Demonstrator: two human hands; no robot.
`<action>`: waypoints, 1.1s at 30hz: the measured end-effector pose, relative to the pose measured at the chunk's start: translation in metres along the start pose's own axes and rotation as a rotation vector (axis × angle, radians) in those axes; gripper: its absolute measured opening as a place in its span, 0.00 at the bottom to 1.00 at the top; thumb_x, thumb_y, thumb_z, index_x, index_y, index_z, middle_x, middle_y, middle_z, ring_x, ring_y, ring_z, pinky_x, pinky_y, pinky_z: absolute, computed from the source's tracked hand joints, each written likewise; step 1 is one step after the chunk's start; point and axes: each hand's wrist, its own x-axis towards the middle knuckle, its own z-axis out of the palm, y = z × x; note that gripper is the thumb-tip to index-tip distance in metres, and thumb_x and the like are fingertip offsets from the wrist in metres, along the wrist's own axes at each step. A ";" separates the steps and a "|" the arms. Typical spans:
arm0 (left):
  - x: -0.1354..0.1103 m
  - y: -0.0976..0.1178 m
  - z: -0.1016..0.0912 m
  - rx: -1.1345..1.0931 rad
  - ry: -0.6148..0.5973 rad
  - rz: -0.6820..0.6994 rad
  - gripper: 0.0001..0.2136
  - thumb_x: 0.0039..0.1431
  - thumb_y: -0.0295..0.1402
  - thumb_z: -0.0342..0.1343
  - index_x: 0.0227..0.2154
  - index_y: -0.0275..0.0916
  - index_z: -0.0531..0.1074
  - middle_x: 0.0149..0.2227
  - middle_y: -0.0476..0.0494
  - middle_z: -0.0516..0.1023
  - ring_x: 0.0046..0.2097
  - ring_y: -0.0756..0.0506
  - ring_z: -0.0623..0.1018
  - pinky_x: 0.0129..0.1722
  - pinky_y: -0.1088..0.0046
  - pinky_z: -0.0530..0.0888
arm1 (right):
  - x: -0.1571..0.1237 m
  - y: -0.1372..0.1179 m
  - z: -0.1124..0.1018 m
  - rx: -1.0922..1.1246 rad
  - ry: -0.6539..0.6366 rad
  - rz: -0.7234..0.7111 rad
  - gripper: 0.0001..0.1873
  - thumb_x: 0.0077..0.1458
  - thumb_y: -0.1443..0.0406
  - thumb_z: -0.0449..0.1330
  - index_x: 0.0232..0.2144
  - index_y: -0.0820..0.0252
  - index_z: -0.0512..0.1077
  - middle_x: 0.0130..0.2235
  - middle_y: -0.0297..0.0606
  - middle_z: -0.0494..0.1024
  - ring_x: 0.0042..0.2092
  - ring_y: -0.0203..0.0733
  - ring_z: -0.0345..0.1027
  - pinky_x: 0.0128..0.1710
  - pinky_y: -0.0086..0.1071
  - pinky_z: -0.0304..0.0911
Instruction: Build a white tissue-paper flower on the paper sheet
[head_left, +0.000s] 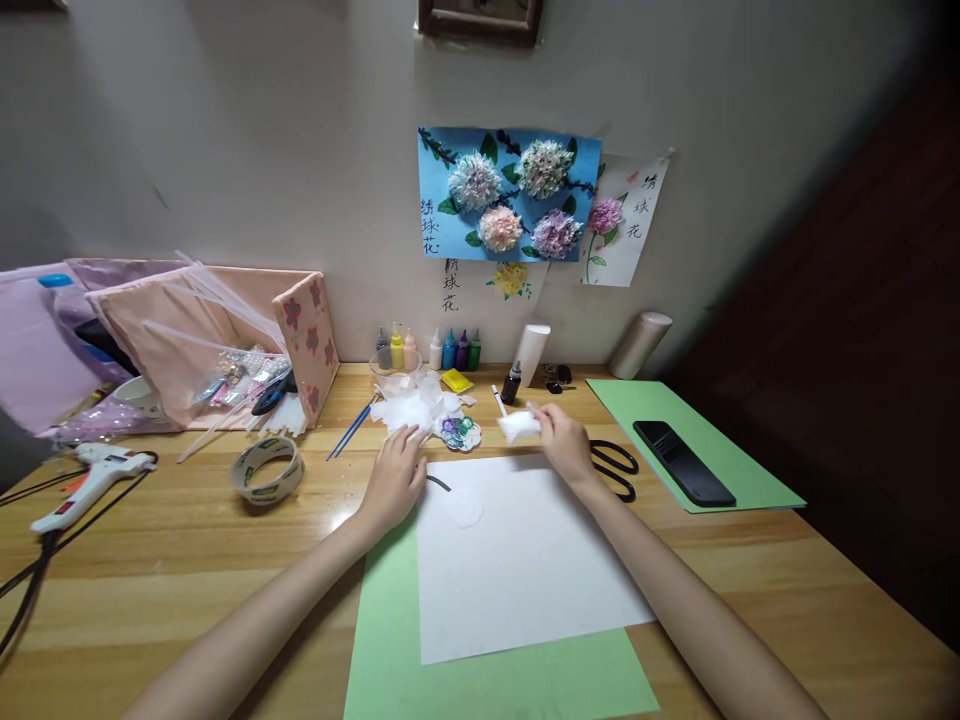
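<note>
Right hand (562, 440) pinched shut on a small white tissue wad (519, 426), over the far edge of the white sheet (525, 570) and just beside the paint palette (459, 432). Left hand (394, 480) flat, palm down, fingers loosely apart and holding nothing, at the sheet's far left corner, fingertips at the edge of the loose tissue pile (416, 405). White sheet laid over a green sheet (390, 650) on the wooden tabletop (187, 570). Short black curved piece (439, 483) just right of the left hand, on the sheet's corner. Black-handled scissors (619, 468) just beside the right wrist; past them a dark phone (682, 462) on a second green sheet (630, 400). Farther left, a tape roll (268, 468), blue brushes (351, 428), a white glue gun (90, 482) with black cord, and a pink fabric box (225, 330). Row of small paint bottles (431, 350) against the wall, under paper flower pictures (510, 195).
</note>
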 end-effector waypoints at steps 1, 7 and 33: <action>0.012 -0.002 0.002 0.030 0.011 -0.019 0.20 0.60 0.32 0.45 0.56 0.38 0.59 0.58 0.36 0.61 0.61 0.38 0.57 0.58 0.53 0.59 | 0.007 0.009 0.000 -0.012 0.018 0.088 0.16 0.57 0.57 0.46 0.30 0.60 0.69 0.28 0.43 0.76 0.30 0.44 0.67 0.28 0.31 0.54; 0.083 -0.018 0.018 0.049 -0.113 -0.122 0.18 0.51 0.23 0.51 0.46 0.38 0.70 0.53 0.37 0.68 0.55 0.39 0.66 0.54 0.59 0.62 | 0.031 0.043 0.006 -0.051 -0.053 0.210 0.18 0.57 0.59 0.43 0.30 0.63 0.69 0.24 0.42 0.75 0.28 0.43 0.68 0.29 0.33 0.60; 0.043 -0.043 -0.013 0.217 0.059 -0.129 0.21 0.52 0.25 0.46 0.51 0.36 0.63 0.60 0.37 0.59 0.63 0.38 0.56 0.60 0.54 0.56 | 0.087 -0.079 0.115 -0.333 -0.600 -0.411 0.11 0.47 0.72 0.57 0.36 0.67 0.70 0.42 0.53 0.73 0.48 0.52 0.65 0.48 0.37 0.58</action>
